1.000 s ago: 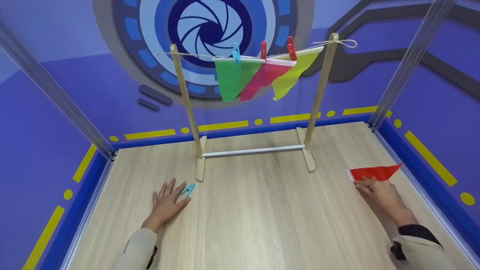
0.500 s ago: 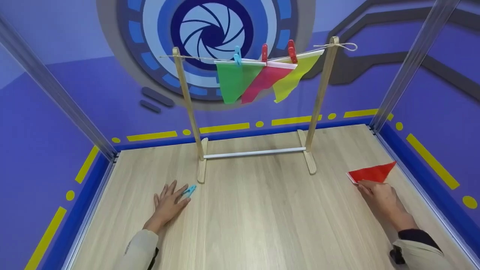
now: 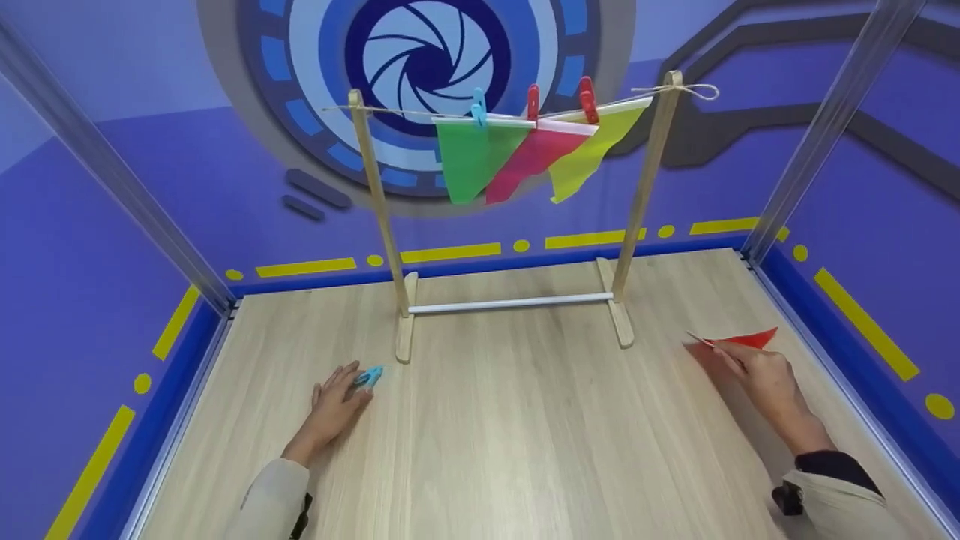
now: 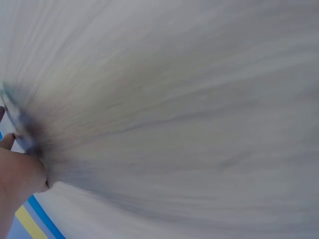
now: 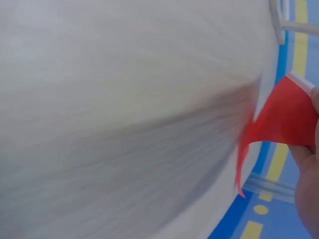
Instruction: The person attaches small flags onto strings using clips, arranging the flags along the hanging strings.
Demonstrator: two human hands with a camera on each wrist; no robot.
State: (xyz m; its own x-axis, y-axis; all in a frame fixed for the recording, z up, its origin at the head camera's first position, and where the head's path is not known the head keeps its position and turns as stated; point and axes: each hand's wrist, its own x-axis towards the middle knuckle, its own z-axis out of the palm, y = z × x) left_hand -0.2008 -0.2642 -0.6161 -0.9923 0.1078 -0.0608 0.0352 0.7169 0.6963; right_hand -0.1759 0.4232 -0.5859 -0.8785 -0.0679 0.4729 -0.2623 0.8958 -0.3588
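Note:
My left hand (image 3: 336, 409) is low over the table at the left, with thumb and fingers pinching a light blue clothespin (image 3: 370, 376). In the left wrist view only part of that hand (image 4: 20, 174) shows, and the clothespin is dim. At the right, my right hand (image 3: 769, 386) pinches a red triangular pennant (image 3: 754, 340) by its white-edged end. The right wrist view has the pennant (image 5: 286, 117) hanging from the fingers, its tip bent down toward the table.
A wooden stand (image 3: 381, 217) with a string holds a green pennant (image 3: 476, 161), a pink pennant (image 3: 536, 161) and a yellow pennant (image 3: 592, 154). One blue clothespin (image 3: 478, 109) and two red clothespins (image 3: 587, 101) sit on the string. Printed walls (image 3: 247, 157) enclose the table (image 3: 510, 420).
My right hand has lifted the red pennant's white edge off the table and turned it. My left fingers have drawn together on the blue clothespin, which has shifted slightly left.

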